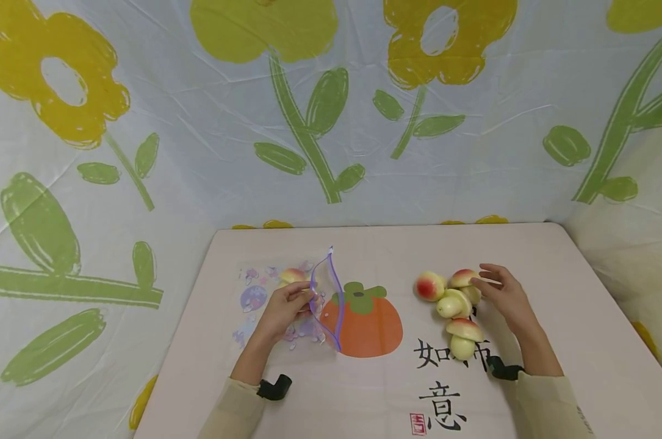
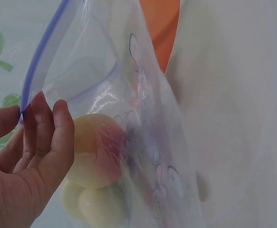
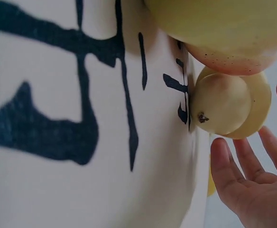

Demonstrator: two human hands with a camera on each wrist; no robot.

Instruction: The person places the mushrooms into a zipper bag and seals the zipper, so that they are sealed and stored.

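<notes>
My left hand (image 1: 291,306) pinches the purple zip edge of a clear printed plastic bag (image 1: 336,305), whose mouth gapes to the right. Inside the bag, a yellow toy mushroom with a red-blushed cap (image 2: 98,147) shows through the film beside my fingers. On the right, my right hand (image 1: 503,292) has its fingers spread at the far toy mushroom (image 1: 465,278), fingertips right at its side. Close by are a mushroom with its red cap turned up (image 1: 429,286), one lying with its stem toward me (image 1: 453,303), and a nearer one (image 1: 464,336).
The pale tabletop (image 1: 385,390) bears a printed orange persimmon (image 1: 366,329) and black characters (image 1: 446,405). A flowered cloth (image 1: 210,146) hangs behind and at both sides. Dark wrist mounts (image 1: 276,387) sit at both of my cuffs.
</notes>
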